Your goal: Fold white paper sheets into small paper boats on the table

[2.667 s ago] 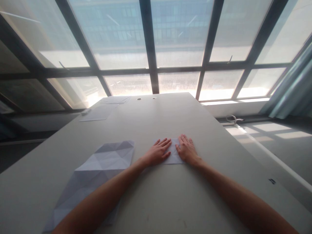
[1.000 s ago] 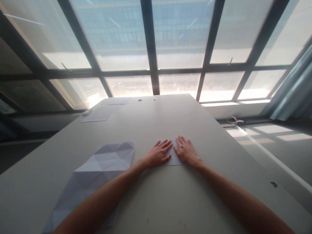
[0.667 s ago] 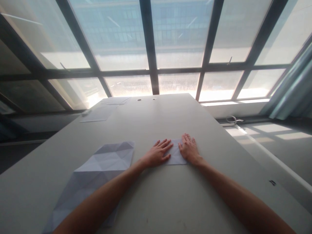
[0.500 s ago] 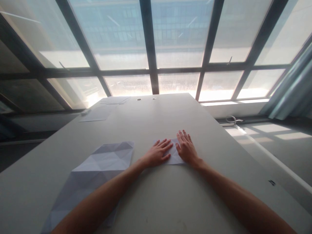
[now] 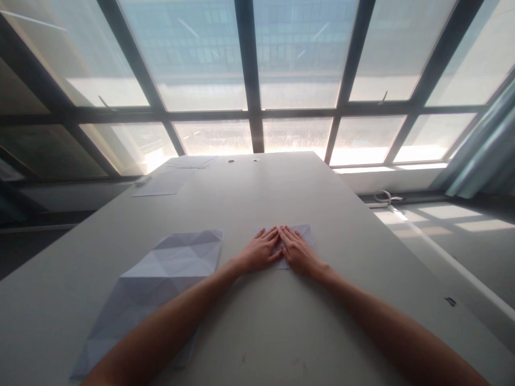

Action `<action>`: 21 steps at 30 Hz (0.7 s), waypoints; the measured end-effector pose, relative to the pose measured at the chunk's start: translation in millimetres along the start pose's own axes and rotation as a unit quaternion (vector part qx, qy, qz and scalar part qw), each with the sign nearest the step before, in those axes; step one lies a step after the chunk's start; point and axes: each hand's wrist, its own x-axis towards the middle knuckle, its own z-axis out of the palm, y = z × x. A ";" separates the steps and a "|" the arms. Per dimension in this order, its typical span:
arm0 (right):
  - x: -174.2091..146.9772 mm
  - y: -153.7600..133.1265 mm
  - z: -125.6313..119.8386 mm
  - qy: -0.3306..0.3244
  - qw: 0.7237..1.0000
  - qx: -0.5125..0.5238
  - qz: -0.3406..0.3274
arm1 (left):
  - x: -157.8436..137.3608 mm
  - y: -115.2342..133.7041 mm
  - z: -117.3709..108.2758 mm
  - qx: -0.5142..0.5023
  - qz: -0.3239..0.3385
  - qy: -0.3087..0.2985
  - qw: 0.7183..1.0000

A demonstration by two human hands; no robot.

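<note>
A small piece of white paper lies on the white table, mostly covered by both hands. My left hand rests flat on its left part, fingers stretched out. My right hand lies flat on the paper too, its fingertips meeting those of the left near the middle. Neither hand grips anything. Under and beside my left forearm is a larger creased sheet of paper with a pattern of fold lines.
More white sheets lie at the table's far left. Two small round holes, one a cable hole, are near the far edge. A small dark mark is at the right. Windows stand beyond; a curtain hangs at right.
My right hand has slid left across the small paper until its fingertips touch the left hand's. The paper's right corner is now uncovered. My left hand has stayed in place.
</note>
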 end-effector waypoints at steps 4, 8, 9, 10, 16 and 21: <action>2.1 7.3 6.3 -0.016 0.999 -0.007 0.050 | 0.5 -0.4 0.5 0.012 -0.008 -0.009 1.000; 4.0 13.0 4.2 -0.014 0.995 -0.025 0.097 | -0.6 -4.6 1.1 0.016 -0.009 -0.018 1.000; 4.6 14.8 3.7 -0.013 0.994 -0.028 0.108 | -0.9 -5.7 1.5 0.016 -0.010 -0.020 1.000; 5.3 16.7 3.3 -0.012 0.992 -0.030 0.120 | -1.1 -6.7 2.0 0.017 -0.013 -0.021 1.000; 7.8 24.0 4.4 -0.001 0.983 -0.044 0.176 | 0.5 -12.8 8.6 0.034 -0.120 -0.005 0.992; 7.0 23.3 5.4 0.005 0.982 -0.044 0.182 | 2.5 -21.1 16.7 0.057 -0.205 0.013 0.977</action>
